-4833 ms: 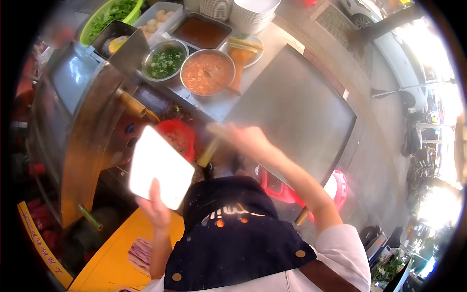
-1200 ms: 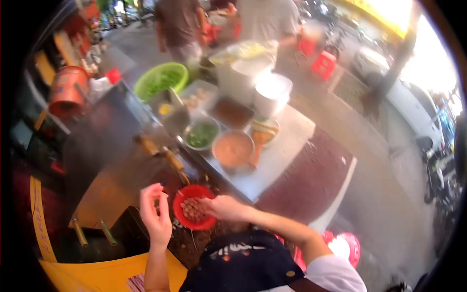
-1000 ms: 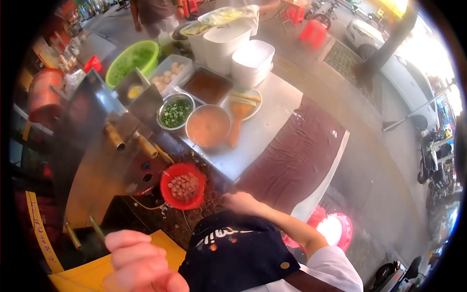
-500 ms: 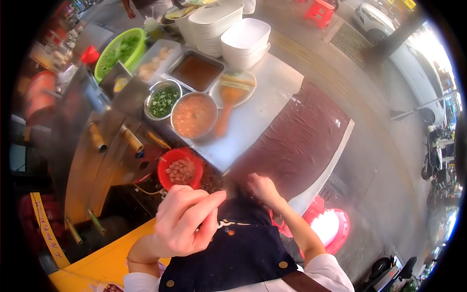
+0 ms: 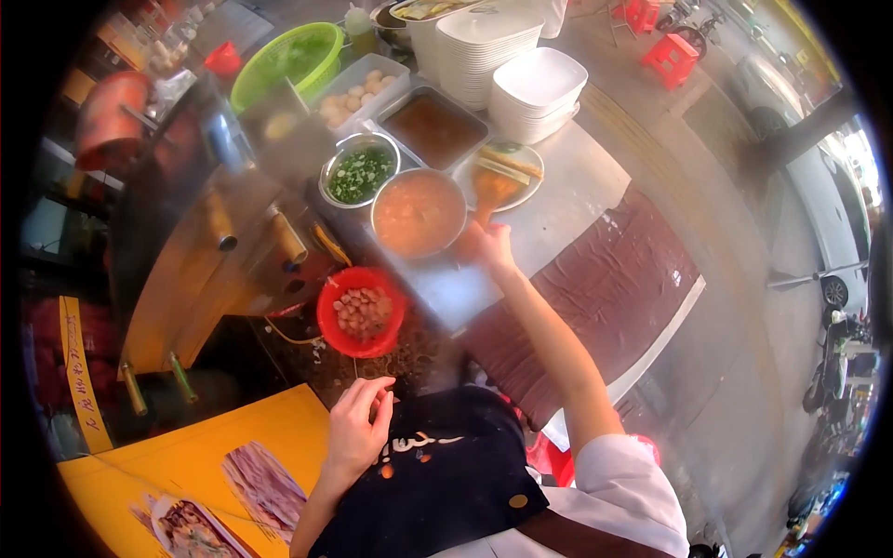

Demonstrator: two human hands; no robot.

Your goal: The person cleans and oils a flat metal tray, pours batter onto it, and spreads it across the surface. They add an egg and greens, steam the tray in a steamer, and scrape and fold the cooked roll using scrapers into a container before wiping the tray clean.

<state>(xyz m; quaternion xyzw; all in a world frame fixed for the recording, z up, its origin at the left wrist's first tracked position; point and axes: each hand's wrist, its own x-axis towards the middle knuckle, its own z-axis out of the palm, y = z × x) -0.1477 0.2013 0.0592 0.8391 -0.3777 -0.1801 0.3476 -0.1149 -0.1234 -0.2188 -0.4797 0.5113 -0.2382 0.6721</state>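
My right hand (image 5: 488, 244) reaches over the worktop with its fingers closed round the handle of a flat wooden spatula (image 5: 493, 189). The broad end of this spatula rests on a white oval plate (image 5: 532, 192), beside some pale strips. Left of the hand is a metal bowl of orange-pink sauce (image 5: 418, 213). My left hand (image 5: 358, 430) hovers before my dark apron (image 5: 446, 465), fingers loosely bent and slightly apart, with nothing visible in it. Beyond it stands a red basin (image 5: 398, 325) of small pale pieces.
A bowl of chopped greens (image 5: 360, 174), a tray of brown liquid (image 5: 435, 127) and a tub of eggs (image 5: 363, 93) stand behind the sauce. Stacked white dishes (image 5: 539, 84) are at the back. Brown wrinkled cloth (image 5: 595, 298) covers the right side. Round-handled steel equipment (image 5: 177, 279) is left.
My right hand has moved from the cloth's near edge up and away to the spatula handle and closed on it. My left hand has lowered toward the apron and loosened its pinch. The view has shifted.
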